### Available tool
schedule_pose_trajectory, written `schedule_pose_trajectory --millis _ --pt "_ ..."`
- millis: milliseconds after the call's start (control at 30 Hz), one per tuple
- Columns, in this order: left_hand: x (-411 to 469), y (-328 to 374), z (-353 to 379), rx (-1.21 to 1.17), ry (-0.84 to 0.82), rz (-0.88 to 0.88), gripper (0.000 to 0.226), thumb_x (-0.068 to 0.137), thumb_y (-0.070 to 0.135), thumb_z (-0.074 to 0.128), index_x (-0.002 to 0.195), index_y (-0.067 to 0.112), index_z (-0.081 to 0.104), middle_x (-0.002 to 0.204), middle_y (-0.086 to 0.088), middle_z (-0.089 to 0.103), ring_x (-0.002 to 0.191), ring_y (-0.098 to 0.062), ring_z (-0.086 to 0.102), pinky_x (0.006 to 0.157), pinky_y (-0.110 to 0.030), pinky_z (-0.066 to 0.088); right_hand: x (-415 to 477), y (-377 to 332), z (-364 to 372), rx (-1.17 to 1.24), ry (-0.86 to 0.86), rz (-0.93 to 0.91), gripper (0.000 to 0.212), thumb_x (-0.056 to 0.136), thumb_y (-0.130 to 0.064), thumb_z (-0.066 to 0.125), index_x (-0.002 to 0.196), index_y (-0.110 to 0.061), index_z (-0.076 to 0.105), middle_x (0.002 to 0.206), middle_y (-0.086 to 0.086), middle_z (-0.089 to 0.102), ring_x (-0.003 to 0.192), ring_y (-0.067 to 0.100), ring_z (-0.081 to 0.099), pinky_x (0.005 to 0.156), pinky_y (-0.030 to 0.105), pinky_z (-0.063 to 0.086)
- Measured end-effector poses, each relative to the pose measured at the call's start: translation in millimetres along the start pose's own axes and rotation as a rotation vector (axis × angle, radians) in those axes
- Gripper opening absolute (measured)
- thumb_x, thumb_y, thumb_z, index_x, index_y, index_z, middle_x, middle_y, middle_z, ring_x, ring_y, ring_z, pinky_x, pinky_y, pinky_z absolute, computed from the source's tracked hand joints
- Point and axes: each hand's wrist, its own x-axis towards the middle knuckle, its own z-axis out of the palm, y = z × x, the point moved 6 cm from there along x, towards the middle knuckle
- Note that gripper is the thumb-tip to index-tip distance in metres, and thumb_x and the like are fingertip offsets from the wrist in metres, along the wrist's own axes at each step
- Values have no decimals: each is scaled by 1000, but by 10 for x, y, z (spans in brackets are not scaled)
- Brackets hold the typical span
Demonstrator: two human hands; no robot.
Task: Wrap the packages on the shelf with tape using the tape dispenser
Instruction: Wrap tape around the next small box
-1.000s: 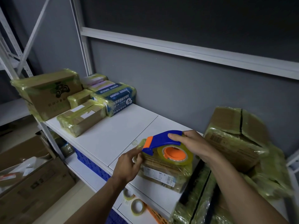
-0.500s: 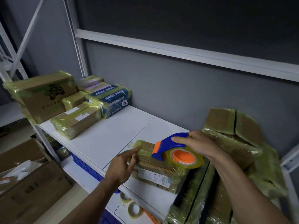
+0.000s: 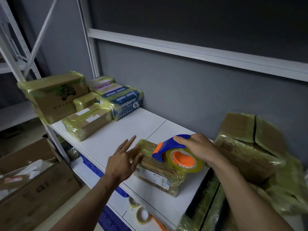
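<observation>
- Package (image 3: pixel 155 170): small taped carton near the front edge of the white shelf (image 3: pixel 116 135). Judged light, stiff and slick; steady it by its left end.
- Right hand (image 3: pixel 198 147) grips the tape dispenser (image 3: pixel 168 146) on top of the package.
- Left hand (image 3: pixel 123 160): fingers spread, holding nothing.
- Grey wall (image 3: pixel 183 89) behind; wrapped parcels (image 3: pixel 86 120) on the shelf's left.

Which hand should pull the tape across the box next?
Probably the right hand: it grips the tape dispenser, which sits on the package. The left hand is open by the package's end, holding nothing.
</observation>
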Motion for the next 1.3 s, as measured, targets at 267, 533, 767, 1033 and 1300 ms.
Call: schedule_pose_trajectory --millis 267,533,767,1033,1300 --pt "0 288 243 23 -129 49 119 56 106 43 156 43 31 161 32 18 154 -5 8 111 -41 43 -24 50 23 52 -34 28 82 62 -81 63 82 -1 70 66 -4 65 64 9 60 67 31 47" --pt "43 240 249 -3 -137 57 113 56 105 46 154 50 31 158 38 19 152 2 5 95 -42 55 -74 -37 12 3 -87 -30 63 84 -66 72 90 -3 74 76 8 71 76 16 65 77 38 51" --pt "42 256 227 -9 -145 58 112 55 106 46 153 54 29 156 41 18 152 2 6 99 -41 52 -120 38 -113 16 -114 17 80 61 -83 61 82 -6 73 73 2 68 72 15 62 76 35 47" --pt "89 241 287 16 -193 84 111 60 105 42 155 52 22 160 36 10 154 -3 1 114 -41 38 -145 244 -214 23 -119 87 55 63 -78 68 62 -24 58 61 -5 58 59 12 54 68 33 41" --pt "55 431 342 122 -192 220 108 69 101 35 158 51 -1 165 21 0 155 -15 -10 117 -56 -24 -96 330 -204 27 -70 112 57 79 -66 75 43 -26 57 51 -10 55 44 6 50 60 29 39"
